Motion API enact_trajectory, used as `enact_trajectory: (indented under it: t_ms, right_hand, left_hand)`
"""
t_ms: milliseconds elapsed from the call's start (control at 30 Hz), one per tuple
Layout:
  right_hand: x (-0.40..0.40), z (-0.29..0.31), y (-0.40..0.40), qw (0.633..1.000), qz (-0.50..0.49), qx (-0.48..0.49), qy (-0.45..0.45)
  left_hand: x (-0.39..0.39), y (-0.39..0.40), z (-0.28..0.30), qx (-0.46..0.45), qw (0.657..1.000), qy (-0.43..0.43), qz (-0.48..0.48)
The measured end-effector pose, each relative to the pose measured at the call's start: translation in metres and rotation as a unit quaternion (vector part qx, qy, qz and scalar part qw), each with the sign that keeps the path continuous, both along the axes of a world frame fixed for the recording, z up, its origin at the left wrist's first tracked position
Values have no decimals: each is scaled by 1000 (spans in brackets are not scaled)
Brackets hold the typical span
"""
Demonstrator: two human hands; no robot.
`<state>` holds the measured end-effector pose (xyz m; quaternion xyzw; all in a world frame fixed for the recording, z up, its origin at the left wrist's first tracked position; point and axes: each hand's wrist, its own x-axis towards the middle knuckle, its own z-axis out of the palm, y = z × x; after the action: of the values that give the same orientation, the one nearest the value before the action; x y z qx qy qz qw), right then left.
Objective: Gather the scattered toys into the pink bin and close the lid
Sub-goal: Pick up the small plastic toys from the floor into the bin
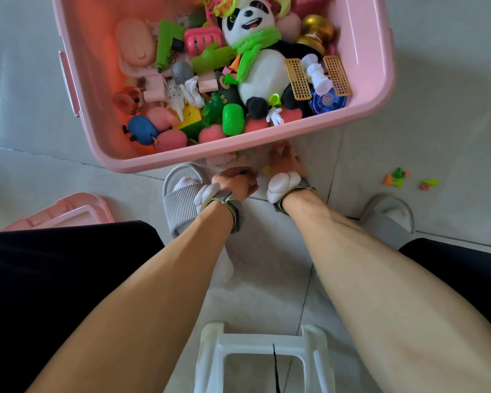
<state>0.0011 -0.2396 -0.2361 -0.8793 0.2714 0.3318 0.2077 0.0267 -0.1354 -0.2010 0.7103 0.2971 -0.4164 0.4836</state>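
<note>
One pink bin point(374, 80) stands open, crammed with toys, one panda point(262, 56) on top. Both hands, left point(234, 181) and right point(285, 163), reach just below its near rim; grips unclear. Several small cones point(397, 177) lie well right; one lid point(65, 211) left.

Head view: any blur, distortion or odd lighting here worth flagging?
Head view: wide-angle bend curves the pink bin rim and floor tile lines; soft motion blur over both hands, left hand and right hand, near the bin's front wall; an orange glow tints the bin's left inner wall; light even, no harsh glare.
</note>
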Motion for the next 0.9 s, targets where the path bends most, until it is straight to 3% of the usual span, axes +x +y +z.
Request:
enact_trajectory:
  t_ms: [267, 467, 633, 767, 900]
  right_hand:
    - [-20, 22, -8, 999, -38, 10, -22]
    - [-34, 55, -12, 979, -192, 64, -13]
    - [-55, 77, -12, 904, -396, 121, -105]
    - [-76, 103, -7, 851, -468, 184, -155]
    - [-86, 134, -8, 820, -488, 218, -205]
  left_hand:
    - [-7, 3, 7, 3, 1000, 15, 10]
    - [-12, -2, 31, -23, 1000, 8, 13]
    - [-18, -11, 59, -85, 996, 3, 41]
    - [-30, -12, 90, -132, 990, -17, 55]
    - [-33, -13, 123, -143, 988, -56, -10]
